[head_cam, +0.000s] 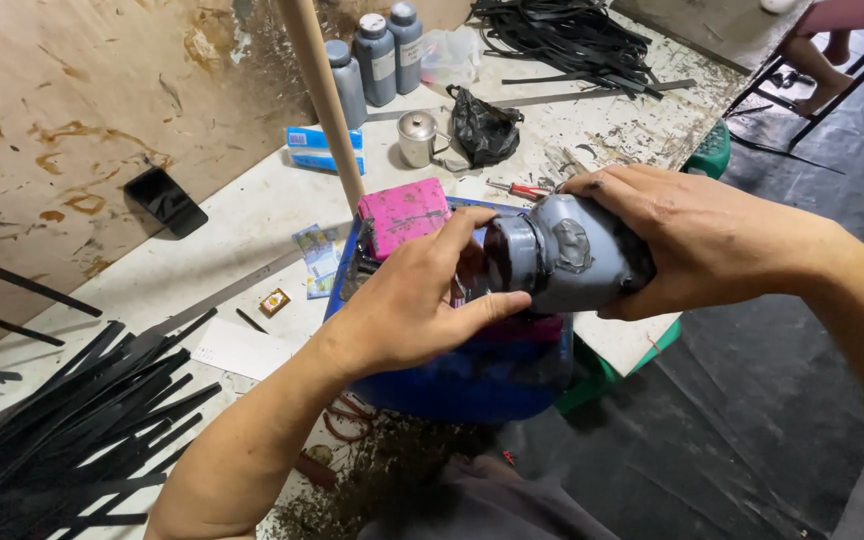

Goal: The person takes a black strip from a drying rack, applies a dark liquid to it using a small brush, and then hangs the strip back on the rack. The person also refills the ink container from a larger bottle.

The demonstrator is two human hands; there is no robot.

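My right hand (697, 240) grips a grey plastic bottle (572, 255) lying on its side, its neck pointing left. My left hand (412, 300) is at the bottle's dark cap (500, 258), with thumb and fingers around it. Both hands hover over a blue plastic tub (472, 375), which holds a pink sponge block (404, 214) stained black. The tub's inside is mostly hidden by my hands.
A stained white bench (252, 215) carries black strips (62, 420) at left, a black tangle (562, 35) at the back, three grey bottles (377, 60), a metal cup (417, 138), a black bag (484, 128), a phone (164, 202) and a wooden pole (324, 100). A person's feet (820, 70) show far right.
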